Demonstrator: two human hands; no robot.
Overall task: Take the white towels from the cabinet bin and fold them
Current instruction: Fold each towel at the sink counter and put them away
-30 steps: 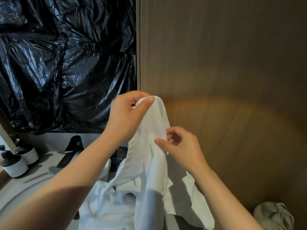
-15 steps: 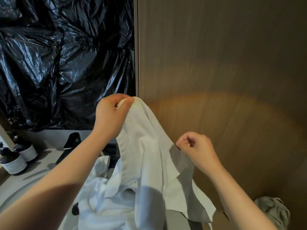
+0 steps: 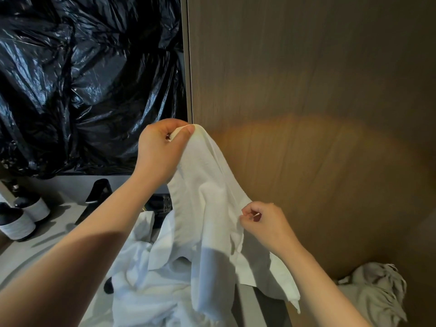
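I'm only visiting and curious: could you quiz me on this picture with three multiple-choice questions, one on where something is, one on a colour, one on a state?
1. Where do the dark bottles stand?
A. on the counter at the far left
B. on the floor
C. on a high shelf

2. What colour is the crinkled plastic sheet?
A. blue
B. black
C. clear

3. How is the white towel now?
A. folded flat
B. rolled up
C. held up, hanging loose

Answers:
1 A, they stand left of the black tap.
2 B, it is glossy black.
3 C, the left hand pinches its top corner and the right hand its edge.
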